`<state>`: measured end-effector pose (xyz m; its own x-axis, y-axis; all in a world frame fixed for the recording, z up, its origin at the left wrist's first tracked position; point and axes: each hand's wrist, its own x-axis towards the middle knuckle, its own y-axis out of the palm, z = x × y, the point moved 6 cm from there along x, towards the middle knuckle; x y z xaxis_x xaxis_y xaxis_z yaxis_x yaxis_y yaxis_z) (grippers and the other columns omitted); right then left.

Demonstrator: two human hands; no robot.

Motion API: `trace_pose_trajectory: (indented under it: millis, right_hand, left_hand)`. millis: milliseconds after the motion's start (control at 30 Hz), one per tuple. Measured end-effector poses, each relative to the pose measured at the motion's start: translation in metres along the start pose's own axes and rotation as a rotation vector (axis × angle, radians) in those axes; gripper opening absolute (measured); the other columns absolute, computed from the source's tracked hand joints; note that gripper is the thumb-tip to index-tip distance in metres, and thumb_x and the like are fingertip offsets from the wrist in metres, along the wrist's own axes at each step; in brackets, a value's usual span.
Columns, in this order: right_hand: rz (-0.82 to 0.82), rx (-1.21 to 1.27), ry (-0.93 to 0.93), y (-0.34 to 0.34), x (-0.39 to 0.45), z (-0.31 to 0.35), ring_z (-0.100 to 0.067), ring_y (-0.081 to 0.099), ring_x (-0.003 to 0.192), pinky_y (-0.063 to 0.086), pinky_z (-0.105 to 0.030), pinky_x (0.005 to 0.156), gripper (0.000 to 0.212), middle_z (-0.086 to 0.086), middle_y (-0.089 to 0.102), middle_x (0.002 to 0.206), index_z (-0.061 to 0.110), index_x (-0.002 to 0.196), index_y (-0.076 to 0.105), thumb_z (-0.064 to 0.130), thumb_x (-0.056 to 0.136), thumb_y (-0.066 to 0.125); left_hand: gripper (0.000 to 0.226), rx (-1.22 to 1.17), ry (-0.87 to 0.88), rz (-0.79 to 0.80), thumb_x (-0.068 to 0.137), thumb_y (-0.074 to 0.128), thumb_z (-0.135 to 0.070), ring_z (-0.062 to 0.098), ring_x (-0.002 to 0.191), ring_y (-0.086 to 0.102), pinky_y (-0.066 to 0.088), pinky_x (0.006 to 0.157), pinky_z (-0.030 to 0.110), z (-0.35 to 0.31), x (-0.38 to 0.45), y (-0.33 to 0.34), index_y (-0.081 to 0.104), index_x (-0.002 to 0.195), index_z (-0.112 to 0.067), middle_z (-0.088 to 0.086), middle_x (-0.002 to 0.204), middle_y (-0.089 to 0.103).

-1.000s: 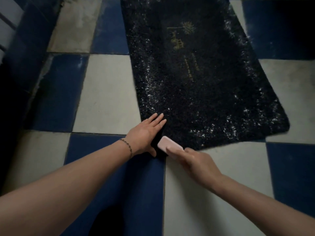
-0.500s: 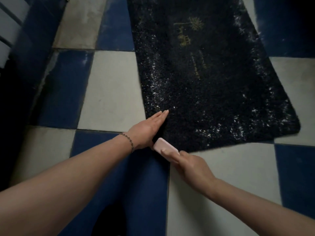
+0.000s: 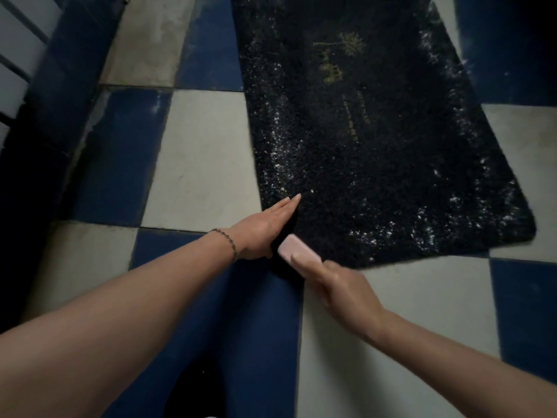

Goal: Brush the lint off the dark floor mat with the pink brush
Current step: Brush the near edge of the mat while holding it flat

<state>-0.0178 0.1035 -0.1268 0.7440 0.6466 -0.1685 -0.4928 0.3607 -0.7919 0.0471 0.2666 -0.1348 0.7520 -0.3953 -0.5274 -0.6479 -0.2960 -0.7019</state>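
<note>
left hand (image 3: 265, 229) has tipped onto its edge | fingers straight, together, bracing shaggy dark floor mat (image 3: 376, 161) | right hand (image 3: 343, 289) grips pink oblong brush (image 3: 297, 254) beside them | stroke away from fingers

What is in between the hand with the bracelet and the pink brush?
In the head view, only a dark strip of the floor mat's near corner lies between the left hand and the pink brush.

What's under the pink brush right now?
The near left corner of the dark floor mat lies under the pink brush, gripped by the right hand. Bristles and any lint beneath are hidden. The left hand presses the mat beside it.
</note>
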Motion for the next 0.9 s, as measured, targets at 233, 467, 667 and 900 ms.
trace_pose_trajectory:
  millis: [233, 467, 667, 900]
  right_hand:
    - [-0.075, -0.023, 0.022, -0.027, 0.017, -0.018, -0.029, 0.063, 0.073, 0.047, -0.036, 0.057, 0.046, -0.003, 0.064, 0.084, 0.049, 0.131, 0.041, 0.036, 0.087, 0.044]
    - [-0.037, -0.015, 0.091, -0.021, 0.026, -0.019, -0.032, 0.063, 0.080, 0.047, -0.036, 0.063, 0.053, -0.006, 0.066, 0.092, 0.048, 0.134, 0.040, 0.026, 0.087, 0.054]
    - [0.048, 0.007, -0.015, 0.006, -0.005, 0.008, -0.026, 0.060, 0.070, 0.040, -0.031, 0.055, 0.048, 0.000, 0.059, 0.083, 0.048, 0.133, 0.040, 0.034, 0.087, 0.043]
    - [-0.176, 0.154, 0.255, -0.042, -0.011, -0.052, -0.022, 0.063, 0.091, 0.048, -0.035, 0.072, 0.048, -0.004, 0.067, 0.107, 0.047, 0.133, 0.044, 0.028, 0.091, 0.058]
  left_hand:
    - [0.120, 0.007, 0.013, -0.018, 0.070, 0.070, 0.009, 0.009, 0.148, 0.000, 0.009, 0.111, 0.011, -0.001, -0.001, -0.002, -0.013, 0.153, -0.015, 0.007, 0.163, -0.006]
    - [0.117, 0.023, -0.005, 0.016, 0.071, 0.065, 0.013, 0.012, 0.148, -0.001, 0.012, 0.118, 0.020, -0.001, 0.000, -0.002, -0.015, 0.152, -0.014, 0.008, 0.162, -0.008]
    - [0.103, 0.063, 0.038, 0.032, 0.073, 0.047, 0.020, 0.009, 0.147, -0.009, 0.003, 0.116, 0.016, -0.009, 0.000, -0.002, -0.009, 0.153, -0.012, 0.002, 0.162, -0.009]
    - [0.083, 0.239, -0.052, -0.040, 0.092, 0.051, -0.023, 0.019, 0.148, -0.013, -0.001, 0.121, 0.030, -0.025, 0.002, 0.007, -0.002, 0.154, -0.008, 0.011, 0.161, -0.014]
